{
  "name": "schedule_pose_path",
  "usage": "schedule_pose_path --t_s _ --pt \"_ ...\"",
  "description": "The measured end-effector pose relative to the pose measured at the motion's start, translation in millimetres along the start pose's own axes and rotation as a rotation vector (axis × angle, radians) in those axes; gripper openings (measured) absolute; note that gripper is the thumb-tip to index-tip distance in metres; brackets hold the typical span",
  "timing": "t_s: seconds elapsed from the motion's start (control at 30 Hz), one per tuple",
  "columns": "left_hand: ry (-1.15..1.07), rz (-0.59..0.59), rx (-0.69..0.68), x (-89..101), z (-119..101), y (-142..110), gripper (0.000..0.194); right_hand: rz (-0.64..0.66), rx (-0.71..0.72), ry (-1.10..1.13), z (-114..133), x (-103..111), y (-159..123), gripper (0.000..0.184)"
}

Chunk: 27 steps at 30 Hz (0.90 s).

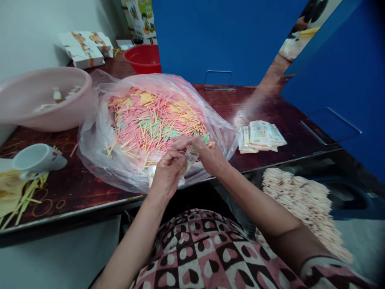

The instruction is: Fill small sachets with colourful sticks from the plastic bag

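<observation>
A clear plastic bag [99, 136] lies open on the dark wooden table [78, 188], heaped with several pink, yellow and green sticks [150, 120]. My left hand [167, 172] and my right hand [207, 154] meet at the bag's near edge. Both are closed in a pinch on a small clear packet [191, 155] held between them. A few coloured sticks poke out past my right fingers. What is inside the packet is too small to make out.
A pink basin [45, 100] and a white cup [39, 158] stand at the left, with loose yellow sticks [21, 200] by the table edge. A stack of printed packets [261, 136] lies to the right. A red bowl [142, 58] and boxes [86, 48] are behind. A pile of filled packets [303, 200] sits lower right.
</observation>
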State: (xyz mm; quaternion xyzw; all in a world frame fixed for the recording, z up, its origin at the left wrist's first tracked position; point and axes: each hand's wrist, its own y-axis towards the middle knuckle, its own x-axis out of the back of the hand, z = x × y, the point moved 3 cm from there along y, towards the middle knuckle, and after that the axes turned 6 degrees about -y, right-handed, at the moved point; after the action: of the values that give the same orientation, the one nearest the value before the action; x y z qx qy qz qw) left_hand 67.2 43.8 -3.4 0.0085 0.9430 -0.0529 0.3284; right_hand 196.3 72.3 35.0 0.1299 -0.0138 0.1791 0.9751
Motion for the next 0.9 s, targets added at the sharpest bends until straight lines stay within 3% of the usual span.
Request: schedule_pose_path --t_s 0.1,0.3,0.47,0.6,0.67,0.77,0.9 --pt "0.058 -0.02 -0.025 4.5 1.2 1.3 0.039 0.069 -0.051 0.014 0.0 4.8 1.2 0.059" --pt "0.146 -0.147 -0.165 12.2 1.6 8.7 0.037 -0.218 -0.068 -0.049 -8.4 14.4 -1.7 0.08" --pt "0.232 -0.207 -0.338 10.3 -6.1 12.1 0.036 -0.207 -0.159 -0.2 -20.1 4.1 -7.1 0.054" --pt "0.315 -0.128 -0.192 6.1 -9.7 10.8 0.05 -0.223 -0.194 -0.087 -23.0 9.2 -3.2 0.054" --pt "0.324 -0.095 -0.122 3.6 -10.0 9.3 0.047 -0.215 -0.191 -0.001 -22.0 10.9 -2.1 0.056" --pt "0.307 -0.098 -0.165 -0.3 -8.9 7.5 0.039 -0.198 -0.185 0.043 -23.1 7.7 -5.0 0.041" --pt "0.35 -0.057 -0.194 -2.7 -3.7 6.0 0.037 -0.217 -0.205 -0.176 -28.2 8.5 -13.8 0.038"
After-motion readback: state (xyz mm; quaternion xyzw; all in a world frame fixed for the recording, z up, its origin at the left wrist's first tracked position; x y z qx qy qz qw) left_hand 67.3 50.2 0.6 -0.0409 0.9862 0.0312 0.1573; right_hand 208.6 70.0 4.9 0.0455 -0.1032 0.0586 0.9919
